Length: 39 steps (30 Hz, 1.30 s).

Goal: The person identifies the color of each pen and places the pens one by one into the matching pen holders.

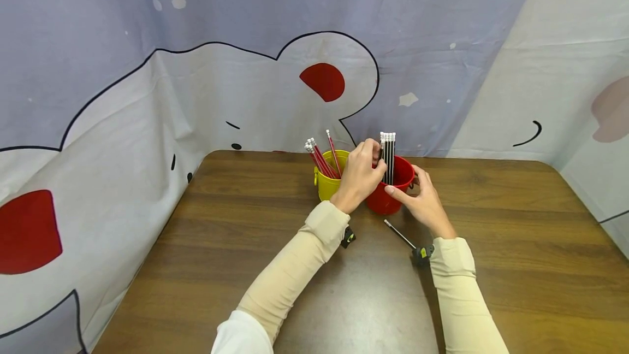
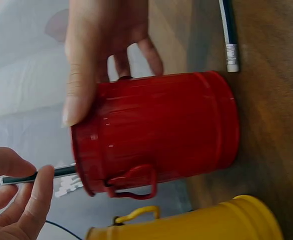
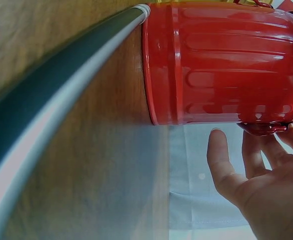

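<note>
A red bucket (image 1: 384, 202) stands upright on the table, holding several black-and-white striped pencils (image 1: 391, 160) with white eraser ends up. My left hand (image 1: 361, 172) is over its left rim and pinches a black pencil (image 2: 65, 171), whose lower end goes inside the bucket. The right hand (image 1: 426, 202) holds the bucket's right side, thumb on the front of the rim and fingers around by the handle. One more striped pencil (image 1: 399, 233) lies on the table in front of the bucket. The bucket's inside bottom is hidden.
A yellow bucket (image 1: 327, 190) with several red pencils (image 1: 320, 160) stands close on the left of the red one. Both are near the back edge of the wooden table (image 1: 236, 212), where a printed cloth (image 1: 236, 86) hangs. Small dark cameras (image 1: 348, 237) sit at the wrists.
</note>
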Available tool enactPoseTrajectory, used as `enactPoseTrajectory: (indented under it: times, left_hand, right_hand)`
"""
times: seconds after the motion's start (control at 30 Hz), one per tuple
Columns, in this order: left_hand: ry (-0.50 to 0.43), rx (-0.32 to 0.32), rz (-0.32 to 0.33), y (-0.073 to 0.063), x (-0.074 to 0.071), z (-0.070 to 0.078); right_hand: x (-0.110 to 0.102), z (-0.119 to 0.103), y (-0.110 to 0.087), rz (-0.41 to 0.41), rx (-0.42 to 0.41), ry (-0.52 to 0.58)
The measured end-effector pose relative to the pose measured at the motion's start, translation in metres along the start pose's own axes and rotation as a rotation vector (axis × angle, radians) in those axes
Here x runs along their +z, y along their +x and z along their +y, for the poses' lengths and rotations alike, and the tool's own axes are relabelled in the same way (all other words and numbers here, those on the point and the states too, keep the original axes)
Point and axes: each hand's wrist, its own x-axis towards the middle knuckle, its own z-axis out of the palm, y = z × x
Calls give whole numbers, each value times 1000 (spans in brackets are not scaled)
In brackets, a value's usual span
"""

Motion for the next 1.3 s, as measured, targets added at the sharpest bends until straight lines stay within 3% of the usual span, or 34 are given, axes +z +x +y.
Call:
enactPoseTrajectory:
  times: [0.2,0.27,0.4,0.5,0.73,0.8,0.93,1.13,1.3]
  left_hand:
    - [26,-17,-27,-6,4,-6]
    - [24,-22,-29,-7,5,-8]
    - [13,-81,-10,-11,6,-6]
    - [42,-137,16,-21,9,-4]
    - [47,-233,52,-54,16,0]
    - [66,-255,16,-63,18,2]
    - [101,-326,-119,-79,25,6]
    - [98,-491,-311,-90,46,10]
    - [123,-524,-380,-93,61,10]
  right_hand:
    - [0,-1,0,2,-13,-7]
    - [-1,-11,-5,-1,-20,-3]
    - [-1,-11,-5,-2,-13,2]
    - [0,2,0,7,-12,-5]
    - [1,2,0,12,-28,13]
    - [2,1,0,14,-25,10]
    - [0,-2,-1,12,-28,-8]
    - [-2,-26,-11,-6,-46,18]
    - [-2,-29,-11,-3,-44,16]
